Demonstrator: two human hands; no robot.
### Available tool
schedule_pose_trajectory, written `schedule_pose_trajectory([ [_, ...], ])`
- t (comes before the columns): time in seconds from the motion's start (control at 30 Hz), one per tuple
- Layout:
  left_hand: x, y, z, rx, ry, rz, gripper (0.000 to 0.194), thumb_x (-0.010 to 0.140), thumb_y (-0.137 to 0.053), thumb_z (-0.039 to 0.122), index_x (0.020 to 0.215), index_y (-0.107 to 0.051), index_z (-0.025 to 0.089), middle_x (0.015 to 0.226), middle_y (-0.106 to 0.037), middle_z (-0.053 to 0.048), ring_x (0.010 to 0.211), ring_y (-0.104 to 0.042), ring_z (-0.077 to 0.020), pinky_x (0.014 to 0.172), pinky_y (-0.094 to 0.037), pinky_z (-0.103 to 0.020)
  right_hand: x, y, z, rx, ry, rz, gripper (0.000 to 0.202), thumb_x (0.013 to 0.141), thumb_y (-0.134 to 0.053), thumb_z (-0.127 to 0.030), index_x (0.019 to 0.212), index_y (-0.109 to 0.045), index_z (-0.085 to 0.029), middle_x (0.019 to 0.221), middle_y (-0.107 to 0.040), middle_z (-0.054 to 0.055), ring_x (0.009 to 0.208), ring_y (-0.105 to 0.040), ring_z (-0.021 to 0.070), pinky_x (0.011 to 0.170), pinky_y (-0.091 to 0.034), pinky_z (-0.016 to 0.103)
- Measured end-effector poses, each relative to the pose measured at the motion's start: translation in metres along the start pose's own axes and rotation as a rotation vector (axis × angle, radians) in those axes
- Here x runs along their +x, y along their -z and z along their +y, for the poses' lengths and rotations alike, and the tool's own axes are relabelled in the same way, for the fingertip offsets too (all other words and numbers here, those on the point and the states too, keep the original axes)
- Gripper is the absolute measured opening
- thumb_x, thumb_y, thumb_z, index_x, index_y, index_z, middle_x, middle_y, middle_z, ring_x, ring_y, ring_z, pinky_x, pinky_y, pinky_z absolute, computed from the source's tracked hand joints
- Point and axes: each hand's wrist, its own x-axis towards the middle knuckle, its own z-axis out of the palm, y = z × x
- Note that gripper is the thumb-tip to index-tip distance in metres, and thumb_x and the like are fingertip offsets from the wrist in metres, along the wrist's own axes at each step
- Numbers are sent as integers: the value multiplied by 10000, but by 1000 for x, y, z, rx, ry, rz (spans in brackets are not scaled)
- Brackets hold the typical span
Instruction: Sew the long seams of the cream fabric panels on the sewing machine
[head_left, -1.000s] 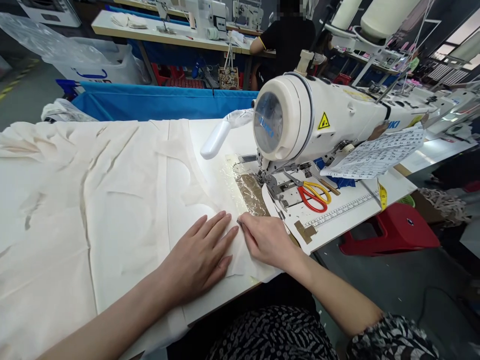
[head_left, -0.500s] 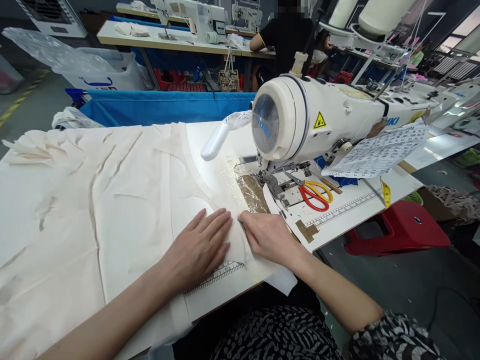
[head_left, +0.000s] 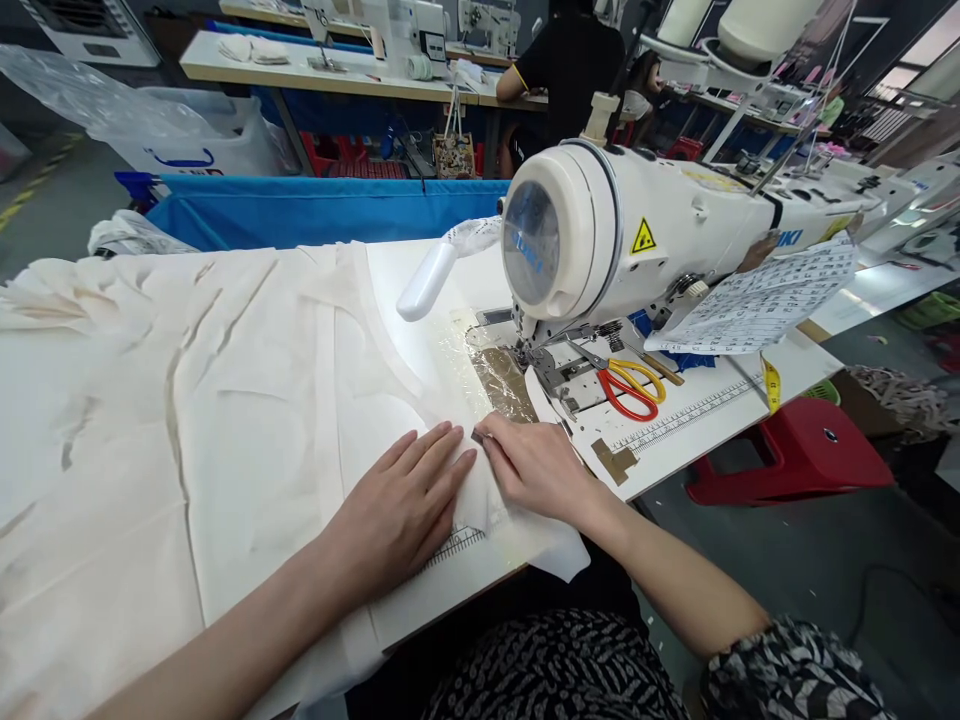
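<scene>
The right hand [head_left: 534,465] pinches a small dark piece [head_left: 478,436], too small to identify, between thumb and forefinger. The left hand [head_left: 397,505] lies flat, fingers extended and nearly together, on cream fabric [head_left: 255,430], which spreads leftward from them. A printed ruler scale [head_left: 459,542] shows nearer than these fingers. Beyond the right fingers, rightward, lie red-and-yellow-handled scissors [head_left: 628,388]; farther off stands an industrial sewing machine [head_left: 574,235].

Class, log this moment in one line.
left hand: flat on pale fabric; right hand: pinching small dark object; scissors: on sewing table
</scene>
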Motion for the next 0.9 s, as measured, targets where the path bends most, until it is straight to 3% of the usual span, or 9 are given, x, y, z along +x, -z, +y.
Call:
schedule_pose_trajectory([
  [0.17, 1, 0, 1, 17, -10, 7, 453, 928, -404, 220, 1346, -523, 90, 1418, -516, -198, 1341, -461, -339, 1050, -439, -505, 4, -2, -2, 15, -1, -4, 161, 986, -393, -171, 1055, -539, -180, 799, -698, 33, 693, -630, 189, 546, -288, 277],
  [0.33, 2, 2, 1, 48, -27, 5, 459, 917, -403, 207, 1340, -529, 82, 1414, -518, -205, 1321, -482, -349, 1017, -466, -510, 5, 14, 3, 46, 28, -39, 130, 913, -475, -134, 937, -588, -195, 752, -694, 17, 665, -615, 186, 556, -292, 280],
  [0.5, 1, 3, 0, 39, -23, -22, 460, 913, -413, 202, 1345, -532, 96, 1434, -502, -187, 1342, -458, -338, 1044, -452, -501, -1, 27, 9, 94, -11, 13, 159, 994, -397, -164, 1030, -550, -183, 845, -705, 22, 738, -643, 179, 610, -361, 271],
  [0.77, 2, 1, 1, 25, -24, -7, 473, 903, -424, 204, 1349, -528, 82, 1421, -521, -170, 1345, -443, -344, 1061, -420, -501, -12, -3, 7, 59, 12, 43, 168, 1009, -390, -196, 1086, -537, -173, 822, -710, 39, 707, -662, 200, 565, -321, 282],
  [0.9, 2, 3, 3, 37, -16, -14, 474, 916, -410, 211, 1357, -522, 81, 1419, -525, -165, 1350, -436, -344, 1068, -409, -502, -10, -7, 9, 52, 36, 44, 185, 1015, -370, -215, 1081, -538, -175, 844, -710, 42, 738, -668, 200, 569, -325, 282],
])
